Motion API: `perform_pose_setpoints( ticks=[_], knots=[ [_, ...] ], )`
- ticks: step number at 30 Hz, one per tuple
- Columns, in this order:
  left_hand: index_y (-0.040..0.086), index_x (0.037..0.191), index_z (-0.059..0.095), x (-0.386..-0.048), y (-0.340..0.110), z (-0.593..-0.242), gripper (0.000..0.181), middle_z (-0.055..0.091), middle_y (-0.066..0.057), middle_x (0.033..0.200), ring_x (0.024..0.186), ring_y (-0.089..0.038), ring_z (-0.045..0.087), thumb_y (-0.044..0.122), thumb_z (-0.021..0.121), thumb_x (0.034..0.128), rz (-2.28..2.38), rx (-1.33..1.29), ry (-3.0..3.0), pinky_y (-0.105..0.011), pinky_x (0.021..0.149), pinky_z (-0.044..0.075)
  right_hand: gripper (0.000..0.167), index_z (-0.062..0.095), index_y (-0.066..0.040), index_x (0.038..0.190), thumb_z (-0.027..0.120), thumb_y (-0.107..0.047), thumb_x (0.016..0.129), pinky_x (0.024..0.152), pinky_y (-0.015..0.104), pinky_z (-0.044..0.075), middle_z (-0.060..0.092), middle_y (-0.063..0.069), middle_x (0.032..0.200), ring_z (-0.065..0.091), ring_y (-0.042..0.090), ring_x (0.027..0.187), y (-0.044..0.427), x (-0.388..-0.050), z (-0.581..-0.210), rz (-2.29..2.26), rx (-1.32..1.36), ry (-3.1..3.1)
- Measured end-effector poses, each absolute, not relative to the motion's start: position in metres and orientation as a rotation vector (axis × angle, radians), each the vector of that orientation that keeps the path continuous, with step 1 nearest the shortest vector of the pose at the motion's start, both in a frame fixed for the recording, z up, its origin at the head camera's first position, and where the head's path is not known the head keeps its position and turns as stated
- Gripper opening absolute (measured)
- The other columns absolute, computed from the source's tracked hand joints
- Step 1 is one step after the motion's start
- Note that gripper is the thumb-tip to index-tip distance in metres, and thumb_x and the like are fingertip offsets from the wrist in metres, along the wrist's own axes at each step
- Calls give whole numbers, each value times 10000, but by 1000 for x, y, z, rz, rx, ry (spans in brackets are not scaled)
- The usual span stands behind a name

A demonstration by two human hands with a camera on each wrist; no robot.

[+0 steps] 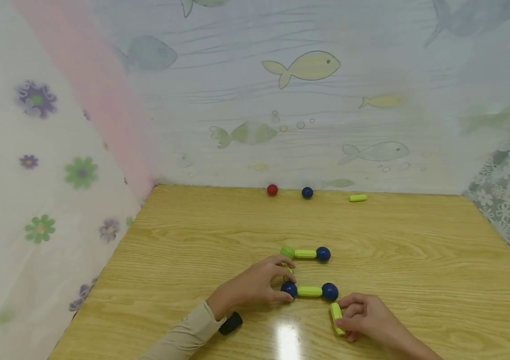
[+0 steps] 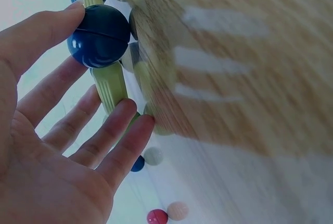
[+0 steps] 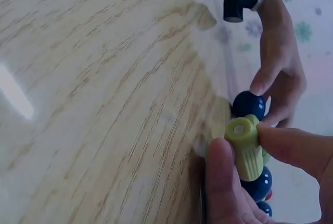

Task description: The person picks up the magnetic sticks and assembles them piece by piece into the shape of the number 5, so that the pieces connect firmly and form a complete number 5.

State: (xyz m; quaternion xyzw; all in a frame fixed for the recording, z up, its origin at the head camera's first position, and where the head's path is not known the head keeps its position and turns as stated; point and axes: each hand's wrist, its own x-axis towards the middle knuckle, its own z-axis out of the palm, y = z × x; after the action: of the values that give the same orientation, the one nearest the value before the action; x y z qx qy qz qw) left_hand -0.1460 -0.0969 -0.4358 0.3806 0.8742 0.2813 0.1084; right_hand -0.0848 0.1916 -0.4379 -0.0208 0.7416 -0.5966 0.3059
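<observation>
One loose rod (image 1: 337, 319) lies in the right hand (image 1: 369, 316), gripped between thumb and bent fingers, its far end just beside the near right ball (image 1: 330, 291); whether they touch I cannot tell. The left hand (image 1: 259, 281) pinches the near left ball (image 1: 289, 290) between thumb and forefinger, its other fingers fairly straight along the left rod (image 2: 110, 86). From here I read the step in hand as joining the loose rod to the near right ball, where the near rod (image 1: 310, 291) already ends; the far rod (image 1: 305, 254) runs from the green ball (image 1: 287, 251) to the far right ball (image 1: 324, 254). The next move, I judge, calls for holding the near left ball firm, lining the loose rod's end up with the near right ball and pressing it home. The right wrist view gives me what the head view lacks: one end face of the loose rod, with a pale disc (image 3: 238, 129) at its centre. The left wrist view shows me the fingertips at the left rod, which the hand's back partly hides from above. Only in the head view do I find the spare rod (image 1: 357, 198), at the far edge of the table (image 1: 200, 225), right of the spare blue ball (image 1: 307, 192) and the red ball (image 1: 272, 189).
</observation>
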Motion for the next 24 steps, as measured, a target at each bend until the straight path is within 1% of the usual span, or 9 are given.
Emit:
perform_pose_setpoints(
  ticks=[7, 12, 15, 18, 20, 24],
  knots=[
    [218, 1133, 683, -147, -96, -437, 333, 460, 51, 1341, 1239, -133, 434, 399, 694, 853, 813, 1103, 2567, -323, 998, 404, 603, 403, 188, 1218, 731, -134, 827, 606, 381, 553, 644, 100, 794, 634, 256, 666, 186, -86, -437, -1565, -85, 2018],
    [223, 1127, 684, -147, -97, -438, 328, 461, 46, 1337, 1235, -139, 441, 400, 695, 851, 814, 1093, 2563, -322, 991, 411, 616, 394, 190, 1219, 740, -125, 819, 585, 389, 551, 640, 102, 783, 635, 268, 645, 184, -88, -437, -1555, -117, 2047],
    [231, 1130, 682, -147, -97, -437, 328, 459, 53, 1341, 1239, -138, 437, 405, 691, 853, 819, 1082, 2560, -327, 996, 407, 630, 401, 184, 1219, 743, -169, 824, 569, 384, 551, 642, 97, 776, 639, 266, 640, 184, -90, -434, -1515, -131, 2095],
    [235, 1135, 679, -148, -96, -437, 331, 457, 57, 1342, 1240, -136, 435, 413, 683, 856, 815, 1085, 2559, -328, 999, 404, 598, 451, 163, 1198, 722, -239, 848, 537, 370, 546, 632, 89, 767, 632, 260, 622, 188, -97, -429, -1440, -164, 2194],
    [233, 1135, 679, -148, -96, -437, 332, 457, 56, 1342, 1240, -136, 435, 413, 682, 857, 810, 1092, 2559, -326, 999, 404, 544, 504, 126, 1167, 704, -279, 862, 531, 351, 535, 625, 78, 778, 627, 246, 635, 192, -105, -424, -1378, -195, 2283],
    [221, 1128, 681, -147, -95, -437, 328, 459, 49, 1338, 1236, -141, 439, 401, 690, 853, 810, 1105, 2558, -322, 995, 408, 430, 555, 71, 1117, 685, -262, 879, 538, 347, 523, 617, 85, 833, 615, 251, 656, 200, -129, -416, -1335, -296, 2401]
  ],
)
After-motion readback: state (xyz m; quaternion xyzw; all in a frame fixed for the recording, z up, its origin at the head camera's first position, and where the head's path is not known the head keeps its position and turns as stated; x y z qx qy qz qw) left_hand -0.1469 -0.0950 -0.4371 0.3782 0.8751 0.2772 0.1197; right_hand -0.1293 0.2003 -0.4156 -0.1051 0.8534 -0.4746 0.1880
